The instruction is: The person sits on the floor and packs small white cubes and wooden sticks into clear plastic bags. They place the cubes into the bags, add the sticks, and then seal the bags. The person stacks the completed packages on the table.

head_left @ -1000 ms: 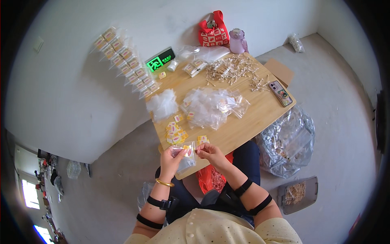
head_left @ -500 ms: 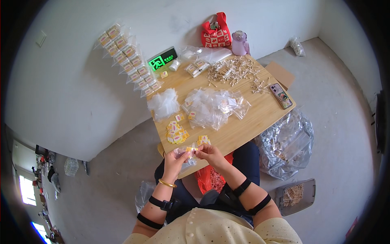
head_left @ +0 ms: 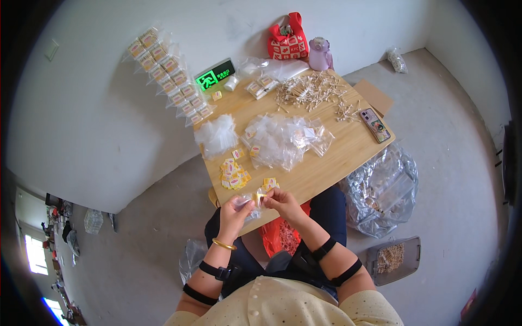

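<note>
At the table's near edge, my left hand (head_left: 232, 214) is closed on a small clear plastic bag (head_left: 252, 213). Close beside it, my right hand (head_left: 283, 204) pinches a small yellow-and-white card (head_left: 259, 197) at the bag's upper edge. Whether the card's lower end is inside the bag, I cannot tell. Just beyond my fingers lies a small stack of similar cards (head_left: 269, 183). A larger heap of these cards (head_left: 234, 175) is farther left. Flat clear bags (head_left: 217, 136) are piled behind that heap, and a loose mound of bags (head_left: 283, 142) with some cards covers the table's middle.
Cotton swabs (head_left: 310, 91) lie scattered at the back of the wooden table (head_left: 331, 173), near a purple bottle (head_left: 319, 54) and red bag (head_left: 288, 43). A phone (head_left: 375, 126) rests at the right edge. Packed bags (head_left: 168, 76) form a tall stack at left; a grey bin (head_left: 392, 261) stands on the floor.
The card between my hands has shifted slightly right and now shows more plainly, tilted at my right fingertips. My left hand stays on the bag. The whole view has moved slightly.
</note>
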The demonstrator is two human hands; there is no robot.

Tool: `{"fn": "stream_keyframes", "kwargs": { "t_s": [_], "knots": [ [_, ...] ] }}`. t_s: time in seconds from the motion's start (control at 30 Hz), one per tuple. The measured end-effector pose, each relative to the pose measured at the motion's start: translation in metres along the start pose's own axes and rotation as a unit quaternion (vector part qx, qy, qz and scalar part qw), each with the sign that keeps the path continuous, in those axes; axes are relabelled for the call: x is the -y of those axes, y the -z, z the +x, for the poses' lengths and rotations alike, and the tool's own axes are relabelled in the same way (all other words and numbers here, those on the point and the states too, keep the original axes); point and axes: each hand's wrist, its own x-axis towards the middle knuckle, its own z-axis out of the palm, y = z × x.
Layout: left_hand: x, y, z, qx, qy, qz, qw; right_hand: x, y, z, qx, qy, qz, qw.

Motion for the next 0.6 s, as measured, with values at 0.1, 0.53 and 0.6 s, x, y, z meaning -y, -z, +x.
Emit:
{"fn": "stream_keyframes", "kwargs": {
  "t_s": [0.1,0.53,0.6],
  "knots": [
    [0.0,-0.002,0.002,-0.042,-0.005,0.011,0.999,-0.003,0.004,0.001,-0.005,0.009,-0.015,1.0],
    [-0.006,-0.007,-0.002,-0.016,0.015,0.019,1.0,0.001,-0.002,-0.001,-0.003,-0.013,-0.01,1.0],
    [0.001,0.003,0.001,-0.022,0.017,0.017,0.999,-0.003,0.008,0.002,-0.026,-0.013,-0.041,0.999]
  ]
}}
